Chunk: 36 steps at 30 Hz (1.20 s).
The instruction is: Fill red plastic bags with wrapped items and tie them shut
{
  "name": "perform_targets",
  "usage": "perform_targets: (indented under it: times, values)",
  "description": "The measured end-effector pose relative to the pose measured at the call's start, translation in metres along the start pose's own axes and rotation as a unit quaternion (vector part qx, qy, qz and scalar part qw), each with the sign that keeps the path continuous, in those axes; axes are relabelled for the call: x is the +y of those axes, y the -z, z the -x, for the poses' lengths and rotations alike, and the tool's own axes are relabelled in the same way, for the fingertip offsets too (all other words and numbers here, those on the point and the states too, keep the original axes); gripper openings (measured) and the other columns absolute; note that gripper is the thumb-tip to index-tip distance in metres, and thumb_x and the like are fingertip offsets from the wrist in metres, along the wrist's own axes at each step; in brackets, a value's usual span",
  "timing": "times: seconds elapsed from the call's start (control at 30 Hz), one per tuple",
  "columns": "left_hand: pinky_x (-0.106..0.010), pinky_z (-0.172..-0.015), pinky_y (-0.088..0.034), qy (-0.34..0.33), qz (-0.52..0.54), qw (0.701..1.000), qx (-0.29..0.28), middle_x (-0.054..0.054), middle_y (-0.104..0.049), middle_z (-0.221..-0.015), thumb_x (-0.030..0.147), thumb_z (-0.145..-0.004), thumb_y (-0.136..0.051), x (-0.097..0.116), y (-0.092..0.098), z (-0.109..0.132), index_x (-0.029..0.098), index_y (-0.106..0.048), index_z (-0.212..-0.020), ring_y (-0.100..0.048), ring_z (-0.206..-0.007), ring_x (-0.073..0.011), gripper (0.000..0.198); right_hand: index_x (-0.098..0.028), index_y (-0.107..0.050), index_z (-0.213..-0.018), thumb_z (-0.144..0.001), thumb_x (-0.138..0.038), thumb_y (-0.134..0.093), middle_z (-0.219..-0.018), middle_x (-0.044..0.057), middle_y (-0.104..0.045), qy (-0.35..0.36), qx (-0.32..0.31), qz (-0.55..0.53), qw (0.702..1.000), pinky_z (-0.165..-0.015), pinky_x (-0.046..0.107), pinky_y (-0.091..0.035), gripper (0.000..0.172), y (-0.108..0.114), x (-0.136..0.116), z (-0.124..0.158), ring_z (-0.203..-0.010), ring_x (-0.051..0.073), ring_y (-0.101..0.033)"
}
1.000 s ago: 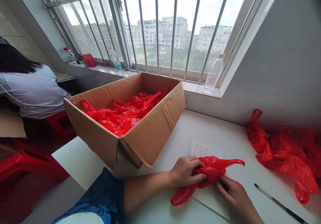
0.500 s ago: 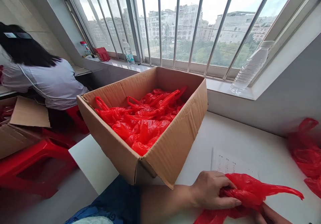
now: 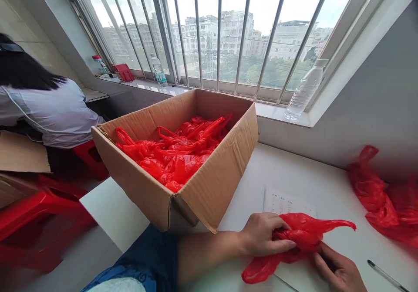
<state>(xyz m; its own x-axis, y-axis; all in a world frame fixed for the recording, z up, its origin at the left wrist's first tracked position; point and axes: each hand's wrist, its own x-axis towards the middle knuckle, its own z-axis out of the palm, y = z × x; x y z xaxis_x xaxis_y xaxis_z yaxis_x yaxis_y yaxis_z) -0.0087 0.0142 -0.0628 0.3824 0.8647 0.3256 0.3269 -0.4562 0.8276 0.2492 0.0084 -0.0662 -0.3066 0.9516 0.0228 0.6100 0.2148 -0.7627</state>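
Note:
A crumpled red plastic bag (image 3: 302, 233) lies above the white table, with one handle stretched out to the right and another loop hanging down at the left. My left hand (image 3: 264, 234) is closed on the bag's left side, thumb below and fingers on top. At the bag's lower right edge, my right hand (image 3: 339, 269) pinches the plastic; its fingertips are partly hidden by the bag. What the bag contains cannot be seen. Beyond my left forearm, an open cardboard box (image 3: 225, 170) holds several red plastic bags (image 3: 176, 152).
A sheet of paper (image 3: 287, 202) lies under the bag, and a pen (image 3: 388, 275) is at the lower right. More red bags (image 3: 379, 191) sit by the wall. Bottles (image 3: 305, 89) stand on the sill. A person (image 3: 48, 109) sits at left near a red stool (image 3: 39, 213).
The camera view has shifted to the right, so the pen and more of the bags by the wall show. My right hand has come further into view; both hands still grip the bag.

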Motion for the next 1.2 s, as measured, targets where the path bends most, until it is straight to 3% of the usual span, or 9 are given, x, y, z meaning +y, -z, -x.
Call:
perform_targets:
  times: [0.2,0.33,0.5,0.6,0.7,0.8,0.83,0.97,1.2]
  values:
    - [-0.026,-0.068,-0.046,0.085,0.141,0.986,0.032,-0.006,-0.068,-0.088,0.047,-0.087,-0.063,0.042,0.023,-0.004,0.014,-0.067,-0.095,-0.060,-0.077,-0.0163,0.035,-0.019,-0.056,-0.064,-0.087,-0.062,-0.052,-0.057,-0.001,-0.047,-0.012,0.021,-0.111,0.994,-0.050,0.024,-0.035,0.049,-0.004,-0.027,0.000,-0.054,0.014,-0.042]
    - [-0.025,-0.060,-0.047,0.114,0.303,0.946,0.006,-0.006,-0.066,-0.083,0.051,-0.086,-0.066,0.109,0.053,0.009,0.012,-0.060,-0.096,-0.060,-0.067,-0.0139,0.040,-0.019,-0.058,-0.069,-0.088,-0.064,-0.052,-0.060,0.000,-0.054,-0.026,0.025,-0.097,0.995,-0.054,0.025,-0.040,0.049,0.001,-0.025,0.000,-0.056,0.015,-0.050]
    - [-0.019,-0.054,-0.044,0.138,0.337,0.931,-0.001,-0.001,-0.060,-0.076,0.047,-0.083,-0.072,0.204,0.126,0.051,0.014,-0.063,-0.089,-0.054,-0.062,-0.0090,0.034,-0.020,-0.057,-0.067,-0.086,-0.064,-0.054,-0.058,-0.001,-0.052,0.019,0.033,-0.081,0.996,-0.054,0.025,-0.040,0.047,-0.002,-0.019,0.004,-0.055,0.016,-0.047]
    - [-0.021,-0.052,-0.049,0.141,0.295,0.939,0.109,-0.001,-0.066,-0.080,0.048,-0.080,-0.075,0.251,0.179,0.066,0.021,-0.068,-0.091,-0.061,-0.064,-0.0130,0.030,-0.021,-0.057,-0.069,-0.088,-0.062,-0.053,-0.059,-0.001,-0.053,0.018,0.029,-0.066,0.997,-0.054,0.025,-0.039,0.045,-0.004,-0.017,0.004,-0.056,0.015,-0.048]
    - [-0.023,-0.046,-0.049,0.121,0.092,0.918,0.365,0.000,-0.070,-0.081,0.044,-0.081,-0.074,0.277,0.233,0.056,0.026,-0.070,-0.093,-0.063,-0.065,-0.0154,0.022,-0.021,-0.061,-0.073,-0.089,-0.063,-0.051,-0.059,-0.001,-0.054,-0.007,0.019,-0.043,0.999,-0.055,0.024,-0.040,0.046,-0.004,-0.017,0.004,-0.056,0.015,-0.050]
    - [-0.022,-0.052,-0.049,-0.011,-0.091,0.856,0.509,0.004,-0.066,-0.076,0.047,-0.081,-0.073,0.275,0.284,0.025,0.019,-0.068,-0.096,-0.057,-0.064,-0.0095,0.032,-0.021,-0.063,-0.074,-0.090,-0.063,-0.049,-0.060,-0.001,-0.055,-0.005,0.018,-0.034,0.999,-0.057,0.024,-0.041,0.047,-0.003,-0.019,0.003,-0.057,0.015,-0.051]
    - [-0.022,-0.058,-0.051,-0.031,-0.123,0.861,0.493,0.004,-0.066,-0.079,0.051,-0.083,-0.071,0.268,0.298,0.012,0.018,-0.067,-0.100,-0.057,-0.068,-0.0085,0.038,-0.021,-0.063,-0.075,-0.091,-0.063,-0.049,-0.060,-0.001,-0.055,-0.004,0.021,-0.035,0.999,-0.057,0.024,-0.041,0.047,-0.003,-0.019,0.003,-0.057,0.015,-0.051]
    - [-0.024,-0.059,-0.049,0.032,-0.247,0.936,0.251,-0.003,-0.071,-0.103,0.065,-0.085,-0.057,0.221,0.339,-0.033,0.017,-0.060,-0.123,-0.061,-0.080,-0.0132,0.061,-0.021,-0.064,-0.072,-0.087,-0.067,-0.050,-0.057,-0.001,-0.054,-0.012,0.026,-0.047,0.998,-0.055,0.025,-0.040,0.051,-0.007,-0.019,0.002,-0.055,0.016,-0.050]
    - [-0.029,-0.075,-0.050,0.205,-0.347,0.915,-0.026,-0.010,-0.071,-0.112,0.047,-0.087,-0.059,0.125,0.341,-0.072,0.016,-0.058,-0.132,-0.064,-0.087,-0.0193,0.054,-0.023,-0.063,-0.069,-0.086,-0.069,-0.049,-0.054,-0.001,-0.050,-0.017,0.066,-0.056,0.996,-0.054,0.028,-0.037,0.051,-0.014,-0.020,0.001,-0.052,0.017,-0.046]
